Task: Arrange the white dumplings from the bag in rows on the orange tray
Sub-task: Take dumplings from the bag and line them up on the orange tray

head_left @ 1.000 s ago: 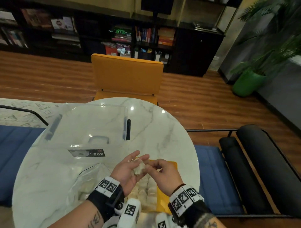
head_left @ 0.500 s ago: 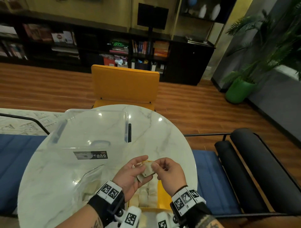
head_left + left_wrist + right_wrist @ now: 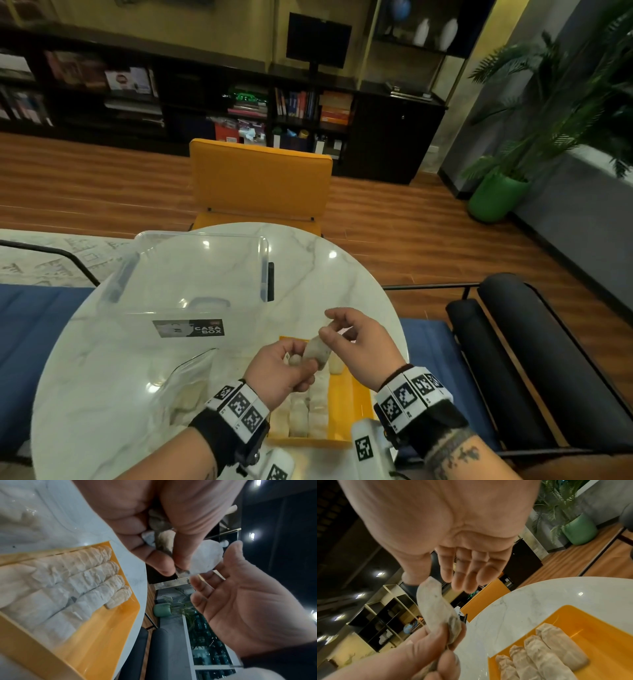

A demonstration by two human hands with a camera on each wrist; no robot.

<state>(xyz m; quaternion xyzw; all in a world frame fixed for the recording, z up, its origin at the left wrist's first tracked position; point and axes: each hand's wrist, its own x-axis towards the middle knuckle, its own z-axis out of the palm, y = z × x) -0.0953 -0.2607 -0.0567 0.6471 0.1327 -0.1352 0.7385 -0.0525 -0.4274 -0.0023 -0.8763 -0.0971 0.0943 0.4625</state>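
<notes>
The left hand (image 3: 281,371) pinches one dumpling (image 3: 317,353) by its lower end, thumb and fingers curled on it, just above the far end of the tray (image 3: 346,404). It looks like a hand-over, with the dumpling offered up so the other hand can take the free end. The right hand (image 3: 356,342) is beside it with its fingers apart and only loosely bent. Its thumb tip seems to touch the dumpling's upper end, but nothing is clamped. The dumpling's long axis tilts up and away from the tray, free end toward the right hand. On the tray, laid dumplings (image 3: 82,580) sit side by side in rows running along its length, touching. Bare orange remains on the tray's right side, probably the next slot. The bag (image 3: 185,383) lies left of the tray.
</notes>
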